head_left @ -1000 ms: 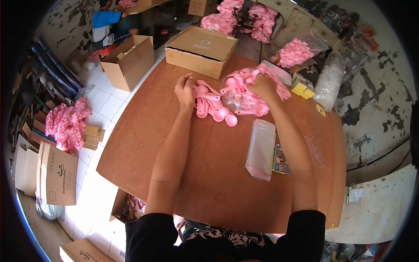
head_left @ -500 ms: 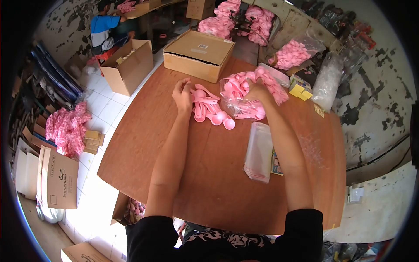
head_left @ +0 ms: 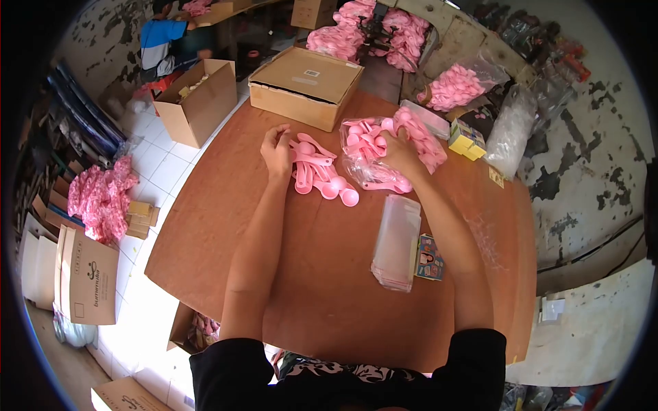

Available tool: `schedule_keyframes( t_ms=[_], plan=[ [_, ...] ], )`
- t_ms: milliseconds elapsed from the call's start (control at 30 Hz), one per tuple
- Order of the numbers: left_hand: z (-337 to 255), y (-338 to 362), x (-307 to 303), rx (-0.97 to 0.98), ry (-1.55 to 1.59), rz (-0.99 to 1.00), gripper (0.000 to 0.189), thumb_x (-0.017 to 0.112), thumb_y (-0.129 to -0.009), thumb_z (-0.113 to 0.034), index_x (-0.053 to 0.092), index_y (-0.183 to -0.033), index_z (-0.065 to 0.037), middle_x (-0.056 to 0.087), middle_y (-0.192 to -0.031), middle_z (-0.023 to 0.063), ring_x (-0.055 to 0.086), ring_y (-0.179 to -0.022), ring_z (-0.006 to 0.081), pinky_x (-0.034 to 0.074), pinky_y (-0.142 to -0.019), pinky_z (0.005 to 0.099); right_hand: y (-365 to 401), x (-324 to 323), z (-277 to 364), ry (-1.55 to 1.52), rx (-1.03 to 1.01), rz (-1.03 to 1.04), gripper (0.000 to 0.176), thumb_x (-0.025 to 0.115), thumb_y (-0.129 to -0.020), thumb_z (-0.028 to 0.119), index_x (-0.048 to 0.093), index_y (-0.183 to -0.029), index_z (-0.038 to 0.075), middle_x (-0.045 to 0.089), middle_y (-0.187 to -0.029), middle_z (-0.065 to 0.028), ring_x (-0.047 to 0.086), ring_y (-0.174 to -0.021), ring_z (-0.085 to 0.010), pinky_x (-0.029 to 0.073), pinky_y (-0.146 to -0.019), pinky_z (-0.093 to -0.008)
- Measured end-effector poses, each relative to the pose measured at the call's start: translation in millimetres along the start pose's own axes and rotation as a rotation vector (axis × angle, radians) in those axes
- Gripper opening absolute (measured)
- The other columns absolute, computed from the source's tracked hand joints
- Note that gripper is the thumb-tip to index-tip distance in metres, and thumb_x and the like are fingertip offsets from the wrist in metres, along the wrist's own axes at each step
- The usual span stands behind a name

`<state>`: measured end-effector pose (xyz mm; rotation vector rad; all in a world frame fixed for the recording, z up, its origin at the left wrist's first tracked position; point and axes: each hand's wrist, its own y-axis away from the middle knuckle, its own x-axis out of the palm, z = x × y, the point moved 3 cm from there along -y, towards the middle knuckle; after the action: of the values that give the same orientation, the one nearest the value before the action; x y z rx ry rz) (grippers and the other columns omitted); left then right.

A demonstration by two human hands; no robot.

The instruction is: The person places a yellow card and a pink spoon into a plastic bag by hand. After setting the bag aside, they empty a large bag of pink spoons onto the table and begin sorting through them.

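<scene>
Loose pink spoons (head_left: 317, 169) lie in a heap on the brown table (head_left: 329, 253). My left hand (head_left: 277, 152) is at the heap's left edge with its fingers curled; what they hold, if anything, is hidden. To the right, my right hand (head_left: 401, 152) reaches into a clear plastic bag of pink spoons (head_left: 365, 140), its fingers bent down among them. More pink spoons (head_left: 419, 140) lie right behind that hand. Nearer to me rests a stack of clear plastic sleeves (head_left: 397, 242), beside a small printed card box (head_left: 430, 258).
A closed cardboard box (head_left: 306, 85) stands at the table's back edge. Yellow boxes (head_left: 467, 140) and a roll of clear plastic (head_left: 510, 133) are at the back right. On the floor at left is an open carton (head_left: 197, 103), near a seated person (head_left: 162, 42).
The view has shifted slightly, so the table's contents appear a little further left. My right hand has moved slightly among the bagged spoons, and more of the printed card box shows.
</scene>
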<state>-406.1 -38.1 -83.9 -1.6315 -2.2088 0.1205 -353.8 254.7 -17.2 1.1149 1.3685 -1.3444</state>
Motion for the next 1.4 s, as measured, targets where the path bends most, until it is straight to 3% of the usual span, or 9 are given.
schedule_keyframes(
  t_ms=[167, 233, 467, 567, 733, 1067, 1133, 1267, 1400],
  plan=[
    [3, -1, 1, 0.027, 0.025, -0.015, 0.02, 0.057, -0.087, -0.009, 0.067, -0.101, 0.001, 0.061, -0.085, 0.0038, 0.054, -0.073, 0.0119, 0.044, -0.067, 0.0253, 17, -23, 11, -0.063, 0.028, 0.009, 0.064, 0.08, -0.065, 0.025, 0.053, -0.123, 0.019, 0.044, -0.127, -0.0192, 0.053, -0.11, -0.0428, 0.05, -0.082, -0.0503],
    [2, -1, 4, 0.046, 0.02, -0.016, 0.02, 0.057, -0.087, -0.01, 0.067, -0.101, 0.001, 0.061, -0.084, 0.0038, 0.054, -0.072, 0.0119, 0.044, -0.066, 0.0252, 23, -26, 12, -0.042, -0.069, -0.164, 0.058, 0.078, -0.067, 0.023, 0.055, -0.119, 0.018, 0.047, -0.122, -0.0194, 0.057, -0.102, -0.0425, 0.052, -0.076, -0.05],
    [6, -2, 2, 0.016, -0.004, -0.003, 0.02, 0.058, -0.087, -0.011, 0.066, -0.101, 0.001, 0.062, -0.083, 0.0041, 0.055, -0.072, 0.012, 0.044, -0.066, 0.0251, 46, -49, 38, -0.013, -0.074, -0.279, 0.05, 0.071, -0.07, 0.017, 0.057, -0.118, 0.018, 0.052, -0.109, -0.0169, 0.06, -0.093, -0.0398, 0.052, -0.072, -0.0499],
    [7, -3, 2, 0.026, -0.014, -0.006, 0.02, 0.058, -0.087, -0.011, 0.066, -0.101, 0.001, 0.062, -0.083, 0.004, 0.055, -0.072, 0.0117, 0.044, -0.065, 0.0251, 48, -53, 46, 0.018, -0.108, -0.319, 0.047, 0.07, -0.07, 0.014, 0.059, -0.115, 0.017, 0.053, -0.105, -0.0154, 0.061, -0.086, -0.0372, 0.053, -0.064, -0.0489],
    [8, -4, 2, 0.036, 0.004, -0.004, 0.02, 0.058, -0.087, -0.01, 0.067, -0.101, 0.001, 0.063, -0.084, 0.0041, 0.055, -0.072, 0.0111, 0.044, -0.066, 0.0248, 60, -56, 66, 0.085, -0.287, -0.385, 0.038, 0.065, -0.069, 0.004, 0.062, -0.107, 0.01, 0.056, -0.099, -0.015, 0.063, -0.078, -0.0337, 0.054, -0.052, -0.0393],
    [-4, 0, 3, -0.006, -0.01, -0.005, 0.019, 0.058, -0.088, -0.01, 0.067, -0.1, 0.001, 0.064, -0.091, 0.0046, 0.056, -0.08, 0.0116, 0.044, -0.071, 0.025, 95, -51, 83, 0.101, -0.384, -0.444, 0.029, 0.063, -0.071, 0.003, 0.06, -0.101, 0.007, 0.054, -0.106, -0.0122, 0.06, -0.088, -0.0314, 0.057, -0.056, -0.0365],
    [-6, 1, 3, 0.003, -0.024, -0.012, 0.019, 0.058, -0.088, -0.01, 0.067, -0.1, 0.001, 0.064, -0.091, 0.0045, 0.056, -0.081, 0.0116, 0.044, -0.072, 0.0249, 105, -49, 93, 0.158, -0.504, -0.573, 0.026, 0.064, -0.072, 0.005, 0.059, -0.097, 0.006, 0.053, -0.109, -0.0122, 0.06, -0.092, -0.0323, 0.058, -0.061, -0.035],
    [-5, 1, 3, 0.003, 0.0, -0.033, 0.016, 0.059, -0.085, -0.007, 0.069, -0.095, 0.001, 0.063, -0.091, 0.0061, 0.057, -0.077, 0.0127, 0.046, -0.069, 0.0263, 114, -45, 109, 0.131, -0.639, -0.637, 0.022, 0.064, -0.072, 0.007, 0.06, -0.093, 0.004, 0.055, -0.111, -0.0118, 0.06, -0.099, -0.0348, 0.059, -0.065, -0.0342],
    [1, -2, 1, -0.046, 0.042, -0.018, 0.018, 0.057, -0.086, -0.009, 0.069, -0.095, 0.001, 0.063, -0.09, 0.0059, 0.057, -0.077, 0.0128, 0.046, -0.069, 0.0262, 108, -36, 123, 0.111, -0.637, -0.567, 0.021, 0.064, -0.073, 0.008, 0.06, -0.093, 0.004, 0.055, -0.112, -0.0111, 0.059, -0.1, -0.0352, 0.059, -0.065, -0.0336]
  ],
)
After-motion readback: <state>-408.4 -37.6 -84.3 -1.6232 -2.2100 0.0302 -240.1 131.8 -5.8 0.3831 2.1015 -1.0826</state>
